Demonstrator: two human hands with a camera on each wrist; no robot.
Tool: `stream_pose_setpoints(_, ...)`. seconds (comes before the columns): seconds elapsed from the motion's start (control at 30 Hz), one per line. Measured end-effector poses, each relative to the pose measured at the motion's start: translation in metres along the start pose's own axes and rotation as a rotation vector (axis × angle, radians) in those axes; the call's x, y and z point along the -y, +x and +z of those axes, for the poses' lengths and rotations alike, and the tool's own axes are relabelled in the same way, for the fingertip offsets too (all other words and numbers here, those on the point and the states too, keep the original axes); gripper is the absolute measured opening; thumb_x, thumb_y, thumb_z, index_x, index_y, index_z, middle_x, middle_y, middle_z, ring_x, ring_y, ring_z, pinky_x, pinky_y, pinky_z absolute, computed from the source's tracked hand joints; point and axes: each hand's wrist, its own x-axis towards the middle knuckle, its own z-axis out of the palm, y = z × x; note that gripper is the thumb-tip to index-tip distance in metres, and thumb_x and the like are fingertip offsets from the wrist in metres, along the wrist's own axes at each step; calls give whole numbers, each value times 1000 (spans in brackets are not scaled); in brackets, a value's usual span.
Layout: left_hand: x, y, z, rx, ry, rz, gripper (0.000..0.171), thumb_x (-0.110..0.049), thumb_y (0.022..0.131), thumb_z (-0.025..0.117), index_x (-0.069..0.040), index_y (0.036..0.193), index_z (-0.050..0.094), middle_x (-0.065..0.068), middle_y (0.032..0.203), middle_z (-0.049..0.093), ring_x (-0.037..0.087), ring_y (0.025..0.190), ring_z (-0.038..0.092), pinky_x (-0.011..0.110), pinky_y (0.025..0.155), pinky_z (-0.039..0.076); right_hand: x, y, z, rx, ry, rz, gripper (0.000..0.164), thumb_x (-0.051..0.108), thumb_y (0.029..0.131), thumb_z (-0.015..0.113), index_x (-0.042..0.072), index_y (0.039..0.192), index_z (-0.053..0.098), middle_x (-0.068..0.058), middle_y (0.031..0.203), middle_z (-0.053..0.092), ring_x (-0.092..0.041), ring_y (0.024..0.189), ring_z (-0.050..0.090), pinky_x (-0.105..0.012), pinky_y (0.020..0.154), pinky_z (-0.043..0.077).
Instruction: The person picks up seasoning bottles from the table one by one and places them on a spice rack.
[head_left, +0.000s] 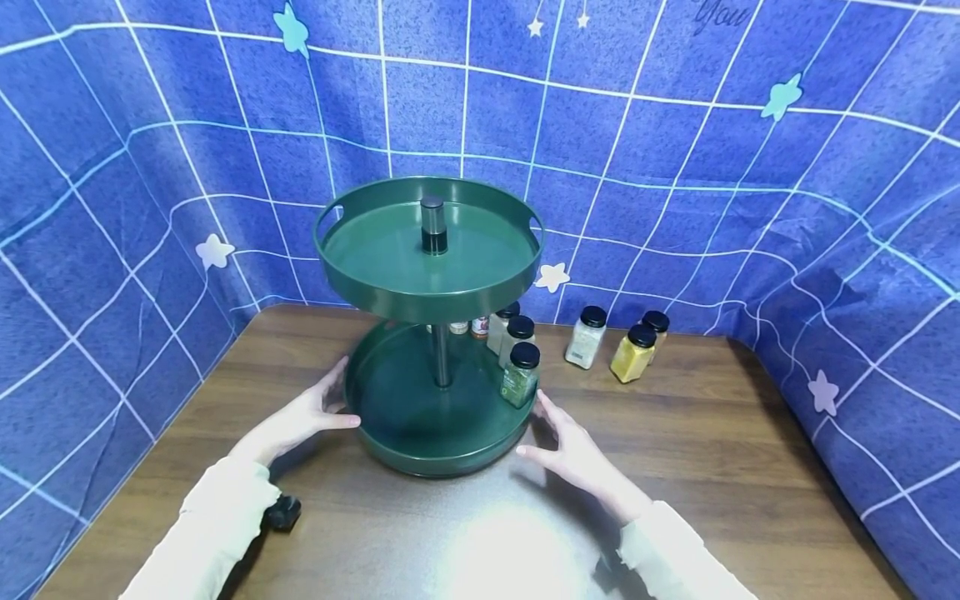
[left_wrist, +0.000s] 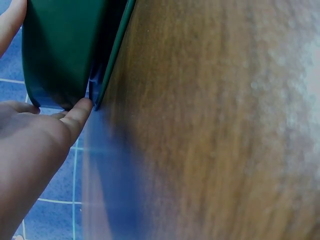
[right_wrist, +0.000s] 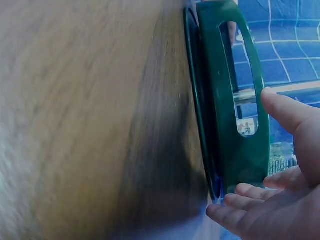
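A dark green two-tier turntable rack (head_left: 431, 454) stands on the wooden table, its upper tray held up by a central post. My left hand (head_left: 311, 412) lies at the lower tray's left side, and in the left wrist view its fingertips touch the green wall. On the opposite side, my right hand (head_left: 577, 450) has its fingers spread beside the rim; in the right wrist view they meet the tray's edge near a cut-out handle. A jar of green seasoning (head_left: 519, 382) and two paler jars stand along the right of the lower tray. Smaller jars behind are partly hidden.
To the rack's right stand a white-filled jar (head_left: 585, 340), a yellow spice jar (head_left: 632, 357) and another black-lidded jar (head_left: 657, 323) behind it. Blue patterned cloth (head_left: 660, 167) hangs around the table's back and sides. A small black object (head_left: 283, 512) sits by the left sleeve.
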Motion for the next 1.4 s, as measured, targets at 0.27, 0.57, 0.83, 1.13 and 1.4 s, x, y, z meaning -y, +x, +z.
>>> stream_pose_setpoints(0.27, 1, 0, 0, -2, 0, 8, 106, -14, 83, 73, -15, 152, -8, 13, 158, -9, 45, 141, 9, 53, 106, 26, 7, -7, 1, 9, 3, 7, 90, 35, 80, 75, 6, 149, 24, -12, 139, 49, -30, 131, 43, -46, 109, 34)
stream_pose_setpoints(0.57, 0, -1, 1, 5, -5, 6, 106, -14, 83, 72, -14, 152, -9, 14, 158, -9, 44, 141, 8, 52, 106, 25, 10, -8, 4, -14, -29, 11, 92, 37, 80, 74, 3, 149, 25, -14, 138, 49, -33, 131, 43, -49, 108, 33)
stream_pose_setpoints(0.83, -1, -2, -1, 3, -21, 2, 103, -14, 85, 70, -14, 152, -9, 17, 158, -8, 47, 140, 11, 51, 107, 24, 11, -6, 3, -22, -37, 32, 92, 39, 79, 74, 6, 149, 24, -14, 141, 46, -33, 134, 38, -53, 109, 30)
stream_pose_setpoints(1.13, 1, -1, -2, -12, -23, 4, 102, -14, 85, 70, -14, 152, -8, 17, 158, -7, 50, 138, 15, 53, 106, 26, 6, -1, 3, -22, -48, 37, 93, 41, 79, 73, 10, 151, 22, -15, 146, 41, -33, 135, 36, -55, 110, 27)
stream_pose_setpoints(1.4, 0, -1, -2, -9, -42, 3, 102, -12, 86, 69, -14, 152, -9, 15, 158, -9, 51, 137, 14, 53, 106, 25, 3, 5, 3, -42, -12, 44, 93, 37, 79, 74, 10, 151, 21, -16, 145, 41, -34, 132, 40, -50, 109, 31)
